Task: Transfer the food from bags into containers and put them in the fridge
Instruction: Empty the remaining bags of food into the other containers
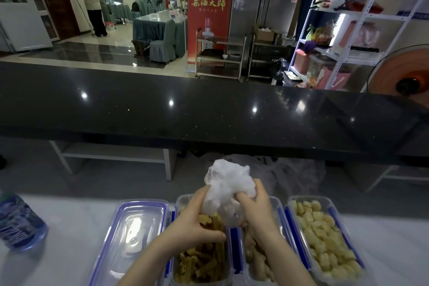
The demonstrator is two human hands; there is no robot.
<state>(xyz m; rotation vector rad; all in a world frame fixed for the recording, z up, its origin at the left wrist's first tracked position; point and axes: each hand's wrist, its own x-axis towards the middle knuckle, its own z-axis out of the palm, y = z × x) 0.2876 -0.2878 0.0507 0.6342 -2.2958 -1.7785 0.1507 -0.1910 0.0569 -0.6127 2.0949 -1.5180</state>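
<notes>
Food sat in three open containers: sticks [204, 260], a pale batch [256, 260], chunks [325, 248]. Left hand [197, 218] and right hand [257, 206] gripped a crumpled bag [227, 183] above the sticks, fingers curled into it. Bag looked emptied. Lid [132, 232] lay beside, off. Lidding and fridge likely remained.

So my bench [69, 227] is a plain white top. Sitting on it in a row: a clear lid with blue clips [130, 234], then three clear containers side by side, one with brownish fried sticks [202, 262], a middle one [257, 260] with pale food, and one full of pale yellow puffs [325, 239]. A water bottle [18, 223] lies at the far left.
</notes>
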